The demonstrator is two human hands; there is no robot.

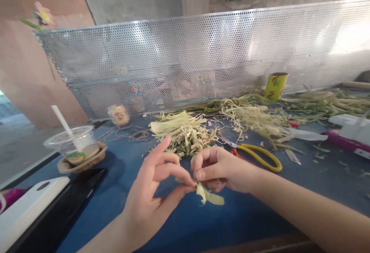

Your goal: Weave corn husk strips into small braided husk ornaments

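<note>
My left hand (153, 191) and my right hand (216, 168) meet over the blue table (179, 222), pinching one small pale yellow-green strip of leaf (209, 197) between fingertips. The left thumb and middle finger hold its upper end; the left index finger points up. The right thumb and fingers grip the same end, and the strip's folded tail hangs below the right hand. Just behind the hands lies a heap of cut leaf strips (185, 133).
Yellow-handled scissors (257, 154) lie right of the hands. More leaf shreds (260, 118) and stalks spread to the back right, beside a yellow roll (276, 85). A lidded plastic cup with a straw (73, 139) and a black and white device (37, 203) sit left. A perforated metal screen (202, 52) closes the back.
</note>
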